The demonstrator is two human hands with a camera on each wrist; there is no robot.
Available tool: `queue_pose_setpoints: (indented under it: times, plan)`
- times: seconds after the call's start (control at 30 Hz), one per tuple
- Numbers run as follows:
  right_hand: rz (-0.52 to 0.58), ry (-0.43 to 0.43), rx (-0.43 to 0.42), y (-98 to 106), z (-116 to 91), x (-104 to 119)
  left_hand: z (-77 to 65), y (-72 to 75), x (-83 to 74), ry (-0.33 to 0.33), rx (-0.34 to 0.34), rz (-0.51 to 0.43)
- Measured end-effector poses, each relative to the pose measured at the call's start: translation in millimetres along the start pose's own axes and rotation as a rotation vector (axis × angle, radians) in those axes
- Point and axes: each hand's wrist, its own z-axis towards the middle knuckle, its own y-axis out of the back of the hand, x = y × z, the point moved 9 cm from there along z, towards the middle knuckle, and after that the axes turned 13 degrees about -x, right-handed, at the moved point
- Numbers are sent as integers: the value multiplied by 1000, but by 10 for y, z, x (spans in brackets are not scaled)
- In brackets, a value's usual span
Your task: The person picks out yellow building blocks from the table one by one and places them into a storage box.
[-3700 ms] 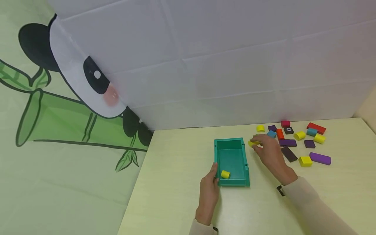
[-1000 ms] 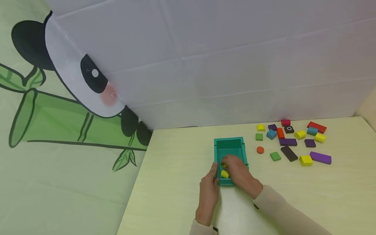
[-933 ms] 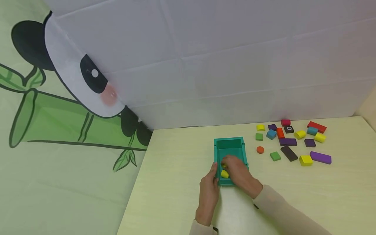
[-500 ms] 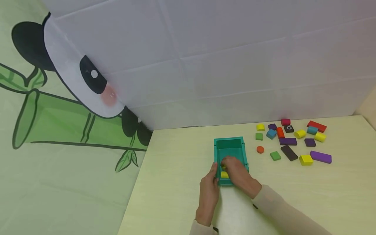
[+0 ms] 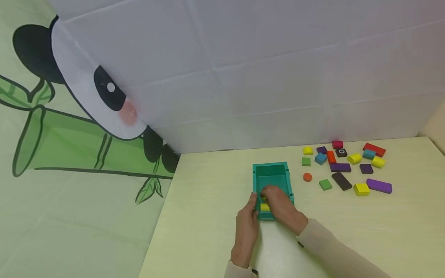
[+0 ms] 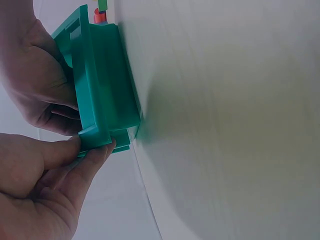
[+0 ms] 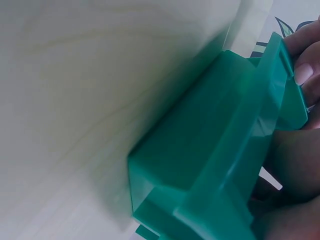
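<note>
One yellow cylinder [image 5: 265, 207] has been straightened inside the green box [image 5: 271, 170], so arranging seems underway; the box is pinched by the left hand [image 5: 247, 224], a mostly hidden yellow piece [image 5: 264, 198] by the right hand [image 5: 280, 203].

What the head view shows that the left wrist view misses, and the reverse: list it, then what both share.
Only head: the panda picture, a yellow block inside the box and a purple block on the table.

Only left wrist: an outer wall of the box seen broadside.

Both: the box, the left hand holding its edge, the right hand reaching in, the table, and some loose blocks.
</note>
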Motion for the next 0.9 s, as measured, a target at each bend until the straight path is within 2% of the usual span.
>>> queue_pose_setpoints:
  times: [0.27,0.5,0.57,0.77,0.9]
  plan:
    - [9,13,-6,6,0,16,6,8,-21,-31,-18,1]
    - [18,5,6,29,6,37,8,-15,9,13,9,-10]
    - [23,5,6,45,8,45,9,-15,2,5,5,-7]
    - [44,13,-20,141,8,79,11,-6,-23,-42,-23,4]
    - [46,7,-35,249,-4,95,10,-7,-22,-38,-22,10]
